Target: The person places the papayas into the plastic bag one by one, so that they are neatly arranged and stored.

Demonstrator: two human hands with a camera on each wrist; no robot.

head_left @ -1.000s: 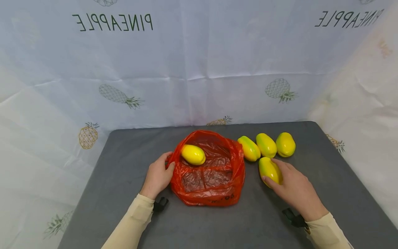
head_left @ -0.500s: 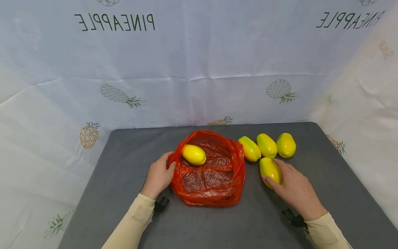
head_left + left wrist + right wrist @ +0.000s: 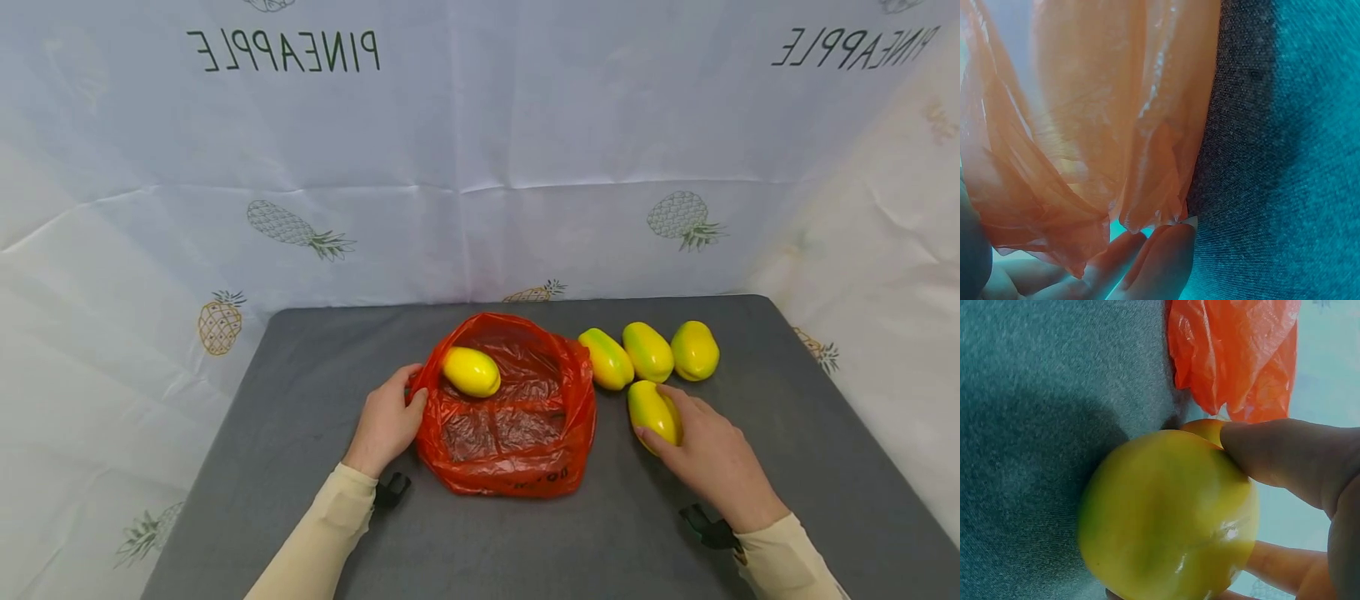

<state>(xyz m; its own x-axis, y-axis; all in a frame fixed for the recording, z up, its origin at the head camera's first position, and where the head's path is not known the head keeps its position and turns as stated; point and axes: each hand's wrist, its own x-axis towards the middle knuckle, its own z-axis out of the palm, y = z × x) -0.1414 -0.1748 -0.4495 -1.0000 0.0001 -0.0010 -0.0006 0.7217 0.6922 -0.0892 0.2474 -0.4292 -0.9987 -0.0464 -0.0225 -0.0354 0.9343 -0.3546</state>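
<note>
A red plastic bag [image 3: 577,450] lies with its mouth spread wide on the grey table. My left hand [image 3: 384,425] holds the bag's left side; in the left wrist view, fingers [image 3: 1160,262] are at the thin crumpled film [image 3: 1085,137]. One glossy yellow oval fruit [image 3: 472,372] is inside the bag, near its left wall. To the bag's right, my right hand [image 3: 716,454] grips a yellow-green oval fruit [image 3: 651,412], thumb on its near side. In the right wrist view this fruit [image 3: 1166,512] is close to the tabletop; whether it touches cannot be told.
Several like objects stand around: a green-streaked fruit [image 3: 606,360] beside the bag's right rim, another fruit [image 3: 648,352] next to it, and a yellow fruit [image 3: 696,350] farther right. The grey table [image 3: 330,350] ends at a white pineapple-print cloth [image 3: 420,242].
The whole scene shifts slightly rightward in the head view. Both hands, the bag and the fruits otherwise keep their places.
</note>
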